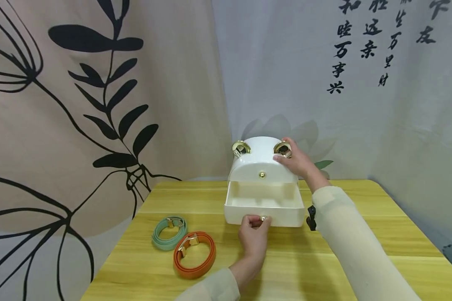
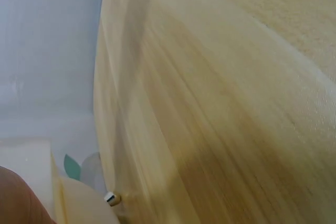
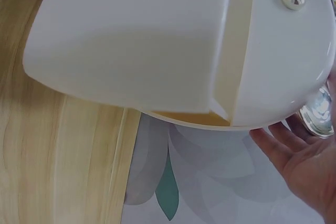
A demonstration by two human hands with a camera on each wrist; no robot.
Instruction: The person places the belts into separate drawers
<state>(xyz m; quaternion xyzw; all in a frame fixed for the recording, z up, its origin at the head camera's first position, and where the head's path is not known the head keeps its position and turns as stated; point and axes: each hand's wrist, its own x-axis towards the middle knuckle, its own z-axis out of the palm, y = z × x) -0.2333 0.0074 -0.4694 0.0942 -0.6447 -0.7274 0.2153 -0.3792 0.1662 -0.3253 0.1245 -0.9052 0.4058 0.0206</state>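
A white storage box (image 1: 261,147) with two round gold ears stands on the table, its lower drawer (image 1: 286,216) pulled out toward me. Inside, the visible part of the drawer looks bare. My left hand (image 1: 254,240) pinches the small knob (image 1: 263,218) on the drawer front between thumb and fingers. Up at the box's right side, my right hand (image 1: 298,162) holds the top by the right gold ear (image 1: 282,148), thumb in front and fingers (image 3: 278,148) behind. An upper compartment with its own gold knob (image 1: 262,174) is closed.
Left of the box lie a coiled green belt (image 1: 159,240) and a coiled orange belt (image 1: 194,274), edges overlapping in the head view. A patterned cloth (image 1: 188,83) hangs right behind the table (image 1: 361,221). A black object (image 1: 311,218) shows at my right sleeve.
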